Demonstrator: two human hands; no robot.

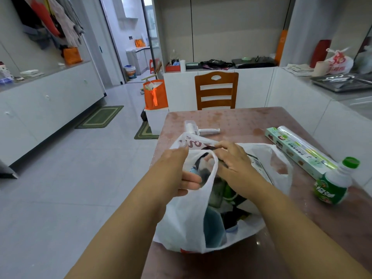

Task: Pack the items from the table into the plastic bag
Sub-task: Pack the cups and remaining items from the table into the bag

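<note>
Hands first: my left hand (177,172) grips the near handle loop of the white plastic bag (187,224), fingers curled round the thin strip and holding the mouth open. My right hand (231,160) is at the bag's far rim, fingers bent and pinching a dark flat packet (211,148) at the opening; how much of that packet is already inside I cannot tell. The bag sits on the pinkish surface (251,119) near its left edge, slumped open toward me, with several items showing inside: something teal, something green, and dark shapes I cannot make out.

Still out on the surface, a white lint roller (199,128) lies just beyond the bag. To the right, a long green cling-film box (298,153) lies at a slant with a clear roll (296,135) resting along its far side. A small green-capped bottle (334,183) stands just beside the box's near end. A wooden chair (216,90) stands at the far end.
</note>
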